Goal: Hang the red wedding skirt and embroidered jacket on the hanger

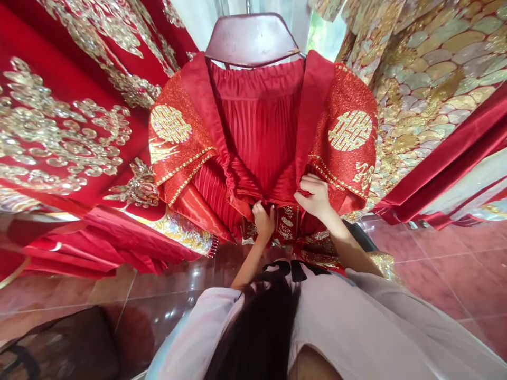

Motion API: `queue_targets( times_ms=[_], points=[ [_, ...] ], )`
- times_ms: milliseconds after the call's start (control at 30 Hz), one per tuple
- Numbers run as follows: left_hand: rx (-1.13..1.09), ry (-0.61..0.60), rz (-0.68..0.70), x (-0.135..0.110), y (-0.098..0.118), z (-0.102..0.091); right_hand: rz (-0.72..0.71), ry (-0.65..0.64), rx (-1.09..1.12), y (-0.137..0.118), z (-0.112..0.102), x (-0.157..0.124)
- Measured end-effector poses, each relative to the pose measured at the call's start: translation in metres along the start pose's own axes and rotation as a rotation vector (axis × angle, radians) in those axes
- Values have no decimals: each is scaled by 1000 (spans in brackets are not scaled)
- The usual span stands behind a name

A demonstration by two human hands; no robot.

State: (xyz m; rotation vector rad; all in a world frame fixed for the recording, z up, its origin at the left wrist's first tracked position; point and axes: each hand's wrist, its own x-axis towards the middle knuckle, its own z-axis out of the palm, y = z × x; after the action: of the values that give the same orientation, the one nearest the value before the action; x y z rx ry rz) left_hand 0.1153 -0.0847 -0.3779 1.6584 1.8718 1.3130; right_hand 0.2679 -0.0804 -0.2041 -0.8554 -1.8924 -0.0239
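Observation:
A red robe with gold embroidery (348,132) hangs open on a dark wooden hanger (251,39), showing a red pleated lining (259,132) inside. My left hand (262,219) is closed on the fabric at the lower middle of the robe's front opening. My right hand (315,196) is closed round the right front edge of the robe, just beside the left hand. Below both hands lies a gold-embroidered red skirt panel (287,227).
More red and gold garments hang close on the left (67,132) and a gold scale-patterned one on the right (431,79). A reddish tiled floor (443,274) lies below. A dark brown object (67,343) sits at the lower left.

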Motion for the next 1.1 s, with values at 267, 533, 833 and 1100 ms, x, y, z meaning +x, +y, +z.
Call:
queue_targets(
  times_ms=[267, 533, 833, 1100],
  points=[
    [-133, -148, 12, -17, -15, 8, 248, 58, -159, -14, 5, -19],
    [-233, -217, -13, -54, -19, 5, 867, 104, 165, -34, 66, -125],
    [-247, -234, -4, -53, -13, 2, 627, 371, -113, -36, 67, -138],
    [-229, -216, 10, -59, -12, 2, 808, -286, 85, -34, 70, -121]
  ],
)
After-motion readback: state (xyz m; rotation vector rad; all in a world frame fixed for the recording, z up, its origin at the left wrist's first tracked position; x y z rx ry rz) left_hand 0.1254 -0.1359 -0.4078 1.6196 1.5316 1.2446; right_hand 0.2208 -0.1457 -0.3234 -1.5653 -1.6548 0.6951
